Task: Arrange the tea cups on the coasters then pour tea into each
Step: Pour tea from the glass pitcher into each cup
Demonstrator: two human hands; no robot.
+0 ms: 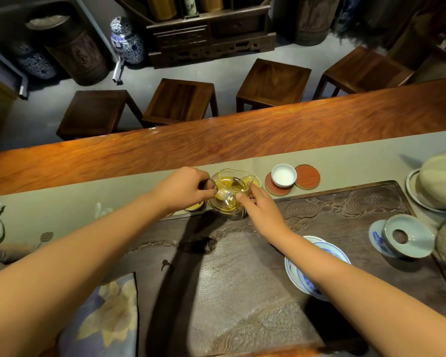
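1. Amber tea fills a clear glass pitcher (229, 193) at the centre of the frame, standing at the far edge of the dark carved tea tray (345, 217).
2. Left hand (183, 188) is curled closed at the pitcher's left side, fingertips touching the glass; whether it truly bears weight cannot be told.
3. Right hand (258, 204) pinches the pitcher's right side, near what looks like the handle, with thumb and forefinger closed on it.
4. Just right of the pitcher, one white cup (283, 175) sits on a red coaster (277, 188) and looks unfilled; a second red coaster (307, 177) beside it is bare.
5. Below the left hand, a rim with a yellow glint (195, 207) peeks out, perhaps a cup already filled, but it is mostly hidden.
6. My judgement: pouring is the step in hand, with arranging not finished, since one coaster lacks a cup.
7. Next move calls for a firm hold on the handle, a lift toward the white cup, and a slow tilt so the spout clears its rim.
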